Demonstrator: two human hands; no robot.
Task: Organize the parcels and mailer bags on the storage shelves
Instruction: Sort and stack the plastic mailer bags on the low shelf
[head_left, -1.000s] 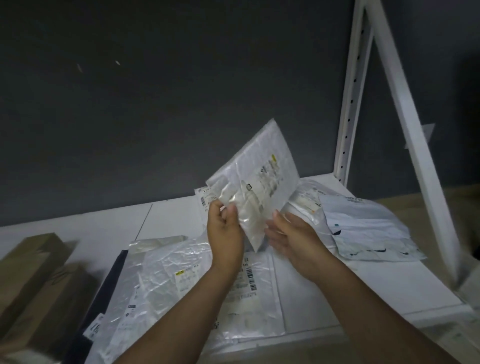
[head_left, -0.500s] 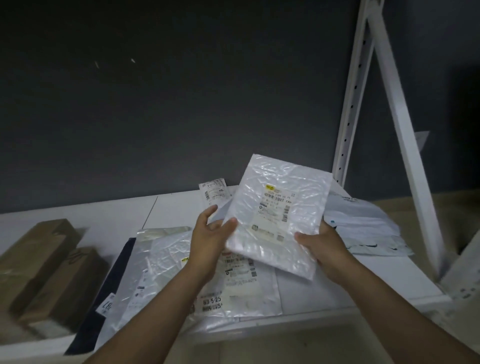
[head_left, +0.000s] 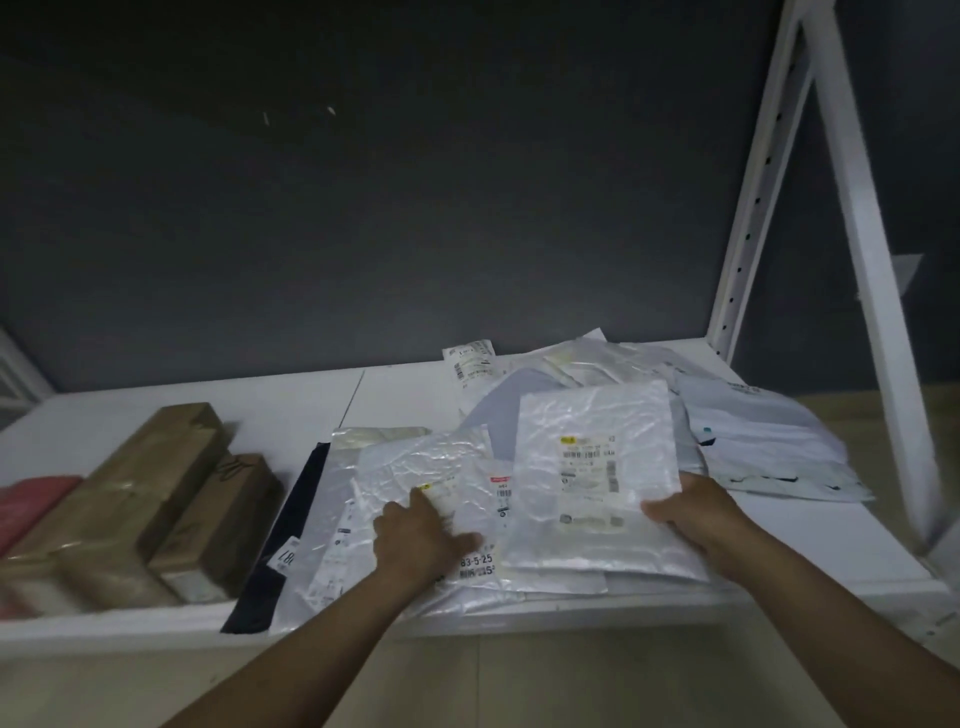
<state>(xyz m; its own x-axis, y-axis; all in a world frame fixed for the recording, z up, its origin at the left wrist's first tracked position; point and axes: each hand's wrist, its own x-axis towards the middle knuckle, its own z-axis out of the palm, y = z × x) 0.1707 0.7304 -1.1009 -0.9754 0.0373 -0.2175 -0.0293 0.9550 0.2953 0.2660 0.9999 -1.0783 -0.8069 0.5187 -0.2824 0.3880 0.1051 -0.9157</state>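
Mailer bag (head_left: 592, 467), crinkled clear plastic with the label up, lies flat over the pile at the front of the white shelf (head_left: 810, 551); right hand (head_left: 696, 519) grips its near right edge with the thumb on top, left hand (head_left: 421, 535) rests flat, fingers spread, on the clear bags (head_left: 415, 462) just left of it. Left of the pile: black bag (head_left: 291, 519) overhanging the front lip, then brown parcels (head_left: 156, 467) side by side, red parcel (head_left: 31, 504) at the frame edge. Further back, grey and white bags (head_left: 758, 441) heaped toward the right corner by the perforated post (head_left: 753, 208), dark wall (head_left: 363, 208) behind.
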